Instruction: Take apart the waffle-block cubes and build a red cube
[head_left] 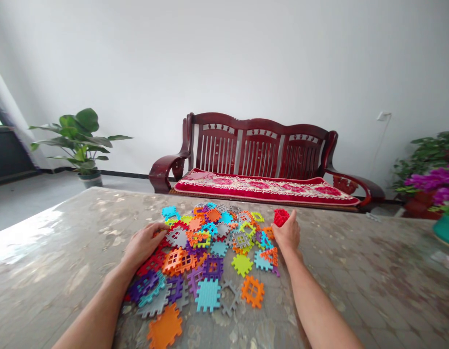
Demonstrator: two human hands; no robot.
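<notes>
A loose pile of plastic interlocking tiles in several colours lies on the table in front of me. My left hand [146, 242] rests at the pile's left edge, its fingers bent over red pieces [152, 263]; whether it grips one is hidden. At the right edge of the pile, my right hand [288, 233] is closed on a small red piece [281, 217], with the thumb pointing up. Nearer to me lie a light blue tile [208, 294], an orange window tile [252, 292], a lime tile [242, 265] and a solid orange tile [165, 328].
The patterned table [79, 242] spreads out on both sides of the pile. Beyond it stands a dark red wooden bench [217, 126] with a red floral cushion [268, 188]. A potted plant [82, 140] is at the left, and purple flowers [439, 182] at the right.
</notes>
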